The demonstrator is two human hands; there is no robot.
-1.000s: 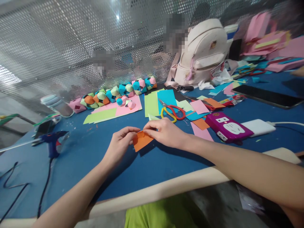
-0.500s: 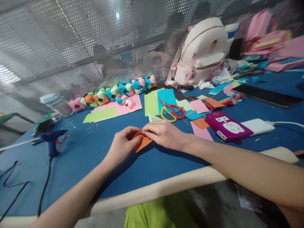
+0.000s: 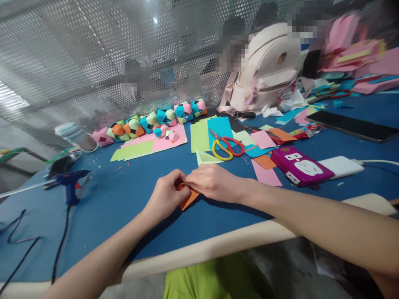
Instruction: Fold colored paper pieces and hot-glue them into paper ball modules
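Item: orange paper, one piece. Location: over the near-middle part of the blue tabletop, between the two hands; contact with the surface cannot be told. Orientation: visible lower edge slants from a corner at lower left, towards the wearer, up to the right; upper part covered by fingers, so the full long axis cannot be told.

Left hand: narrow, thumb and curled fingers pinching the paper's left portion, thumb across its near face.

Right hand: narrow, back upward, fingers pointing left and together, gripping the paper's upper right edge; fingertips near the left hand's.

Adjacent: pale green folded sheet, just beyond the right hand; scissors, yellow and red handles, blades pointing to the far left; purple power outlet block, well to the right; blue glue gun, well to the left.
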